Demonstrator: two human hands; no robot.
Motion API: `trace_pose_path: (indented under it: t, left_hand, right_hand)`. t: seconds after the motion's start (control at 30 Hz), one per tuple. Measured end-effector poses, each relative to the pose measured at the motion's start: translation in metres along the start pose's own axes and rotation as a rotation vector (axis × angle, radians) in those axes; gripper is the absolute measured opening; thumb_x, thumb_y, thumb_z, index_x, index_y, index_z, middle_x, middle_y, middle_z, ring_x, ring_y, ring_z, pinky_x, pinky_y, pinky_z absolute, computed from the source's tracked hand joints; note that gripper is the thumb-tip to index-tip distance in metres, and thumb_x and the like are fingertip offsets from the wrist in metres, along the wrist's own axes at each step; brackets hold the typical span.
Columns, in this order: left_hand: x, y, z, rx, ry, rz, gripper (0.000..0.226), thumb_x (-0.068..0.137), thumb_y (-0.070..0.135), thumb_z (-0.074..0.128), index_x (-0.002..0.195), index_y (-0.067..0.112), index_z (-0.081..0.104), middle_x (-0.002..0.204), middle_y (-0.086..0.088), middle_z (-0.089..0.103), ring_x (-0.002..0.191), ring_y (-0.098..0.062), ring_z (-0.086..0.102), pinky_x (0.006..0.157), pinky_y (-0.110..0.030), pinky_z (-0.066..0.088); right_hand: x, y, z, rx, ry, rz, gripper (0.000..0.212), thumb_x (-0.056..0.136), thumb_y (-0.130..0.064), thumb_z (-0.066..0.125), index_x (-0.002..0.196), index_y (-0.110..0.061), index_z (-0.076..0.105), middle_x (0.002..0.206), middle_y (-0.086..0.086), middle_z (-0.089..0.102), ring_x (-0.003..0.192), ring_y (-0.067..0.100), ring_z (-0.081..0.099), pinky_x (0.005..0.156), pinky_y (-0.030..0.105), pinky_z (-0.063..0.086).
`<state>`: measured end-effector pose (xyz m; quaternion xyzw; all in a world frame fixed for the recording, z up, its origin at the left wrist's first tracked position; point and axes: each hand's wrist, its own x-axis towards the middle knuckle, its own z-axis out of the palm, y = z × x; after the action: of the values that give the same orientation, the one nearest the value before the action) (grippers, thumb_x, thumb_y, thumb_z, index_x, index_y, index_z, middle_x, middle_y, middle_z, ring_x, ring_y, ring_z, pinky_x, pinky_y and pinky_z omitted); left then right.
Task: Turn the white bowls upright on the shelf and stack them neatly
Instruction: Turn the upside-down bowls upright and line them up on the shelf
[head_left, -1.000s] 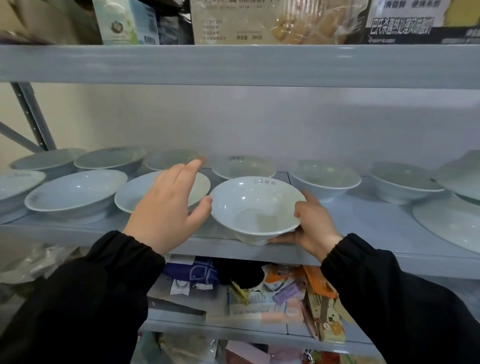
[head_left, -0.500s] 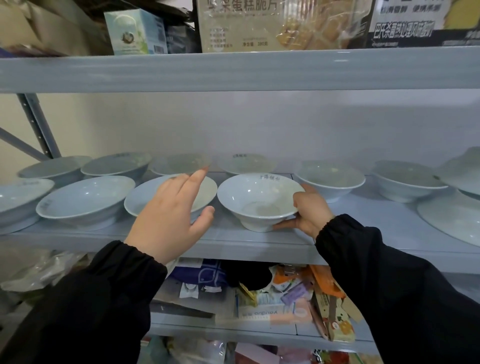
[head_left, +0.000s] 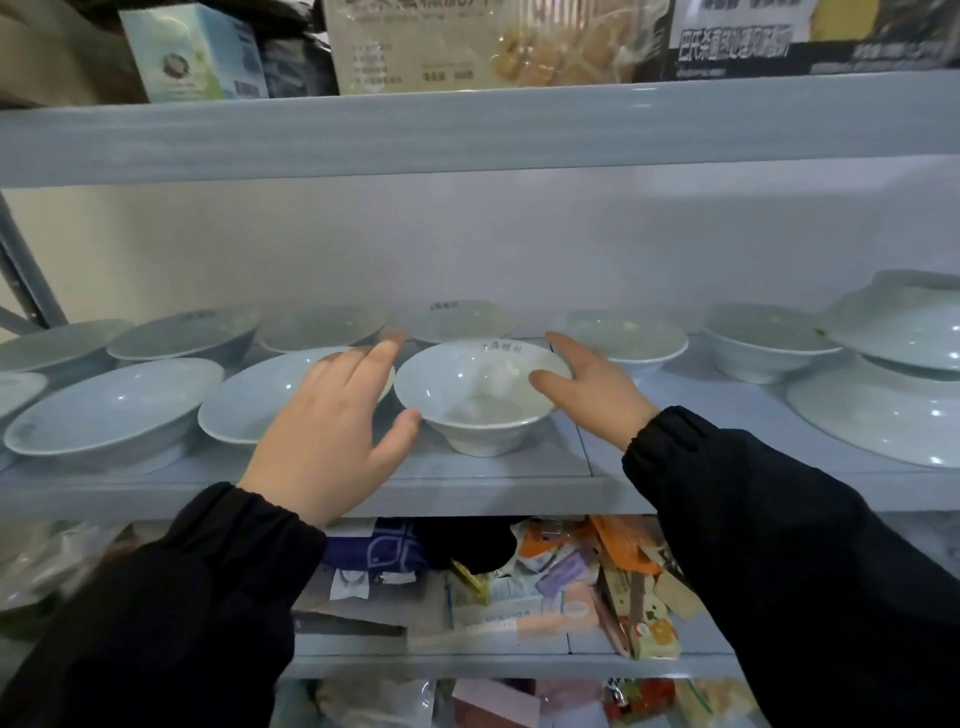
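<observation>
**Centre bowl set upright, both hands released**

Head view. Half a second earlier the right hand (head_left: 595, 392) was curled round the right side of the white, flared, glazed bowl (head_left: 480, 402). It has since let go and now lies with its fingers straight. The thumb shows against the bowl's right rim, but nothing is pinched. The left hand (head_left: 332, 431) has drawn in toward the bowl's left wall. It is spread and released, holding nothing. Whether its thumb touches the wall or stops just short cannot be told.

The bowl stands on its foot, mouth up, near the front edge of the grey-blue metal shelf (head_left: 519, 470), about mid-span. A shallow white upright bowl (head_left: 254, 402) sits just beside it on the left, partly behind the left hand. More upright white bowls stand in a back row.

Judgement: the righting of this bowl is complete and the hands are between steps. None of the upright bowls are stacked yet. At far right, a white bowl with its foot uppermost (head_left: 906, 325) appears still overturned on another piece.

The next move calls for either a two-handed lift of the centre bowl to nest it squarely into a neighbour, or a reach to the right for the overturned bowl. The glazed walls look slippery and the bowl stands close to the shelf edge, so a firm grip on the rim is advised.
</observation>
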<state>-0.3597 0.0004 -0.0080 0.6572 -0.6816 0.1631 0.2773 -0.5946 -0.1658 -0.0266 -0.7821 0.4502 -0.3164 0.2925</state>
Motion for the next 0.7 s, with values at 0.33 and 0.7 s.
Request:
trace_pose_path:
  t: [0.33, 0.7]
  left_hand:
    - [0.037, 0.074, 0.043, -0.022, -0.038, 0.033, 0.072, 0.087, 0.052, 0.038, 0.153, 0.023, 0.030, 0.141, -0.003, 0.052, 0.130, -0.024, 0.042, 0.106, -0.037, 0.037]
    - [0.067, 0.161, 0.102, -0.099, -0.081, 0.121, 0.072, 0.089, 0.054, 0.036, 0.154, 0.023, 0.029, 0.143, -0.004, 0.049, 0.131, -0.013, 0.032, 0.107, -0.024, 0.027]
  right_hand:
    - [-0.020, 0.045, -0.067, -0.336, 0.017, -0.101, 0.075, 0.089, -0.056, 0.058, 0.154, -0.044, 0.024, 0.166, -0.001, 0.013, 0.152, 0.013, 0.013, 0.118, 0.033, 0.025]
    - [-0.016, 0.126, -0.128, -0.348, 0.042, -0.119, 0.080, 0.086, -0.055, 0.059, 0.155, -0.045, 0.019, 0.167, 0.002, 0.008, 0.153, 0.013, 0.002, 0.120, 0.033, 0.022]
